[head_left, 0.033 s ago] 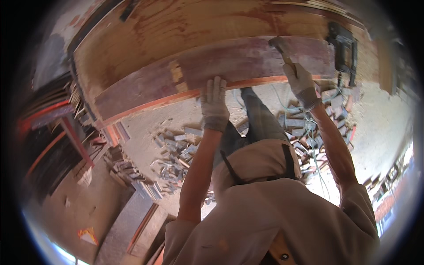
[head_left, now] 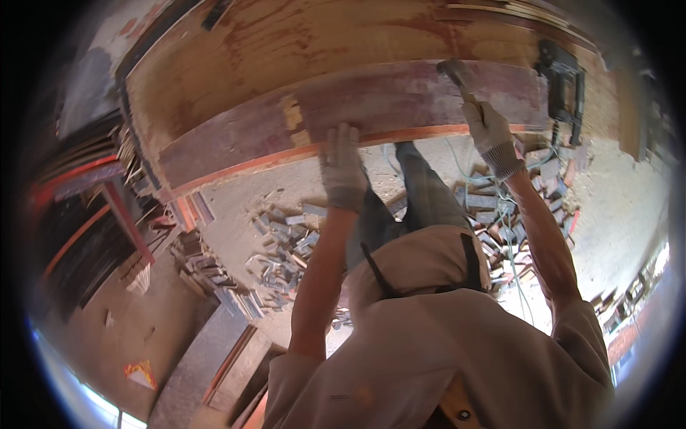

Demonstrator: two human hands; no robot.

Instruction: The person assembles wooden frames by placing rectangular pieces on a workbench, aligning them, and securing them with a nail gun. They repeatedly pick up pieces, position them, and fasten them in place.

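Note:
A long reddish-brown board (head_left: 386,100) with an orange-red front edge lies along the near side of a wooden worktop (head_left: 214,79). My left hand (head_left: 343,171), in a pale knit glove and blurred by motion, has its fingers stretched out at the board's front edge. Nothing shows in its grasp. Wrapped round the handle of a hammer (head_left: 450,69) is my gloved right hand (head_left: 488,136), farther right along the same edge. The hammer's dark head is over the board. A pale patch (head_left: 294,118) marks the board left of my left hand.
A black nail-gun-like tool (head_left: 562,86) with a hose lies at the board's right end. Many wood offcuts (head_left: 286,239) are heaped on the floor around my legs. Stacked dark boards (head_left: 86,250) stand at left. Thin strips (head_left: 514,11) lie at the worktop's far side.
The view has shifted slightly, with the worktop a little farther right. My left hand is more blurred and sits slightly left along the board's edge. My right hand still holds the hammer.

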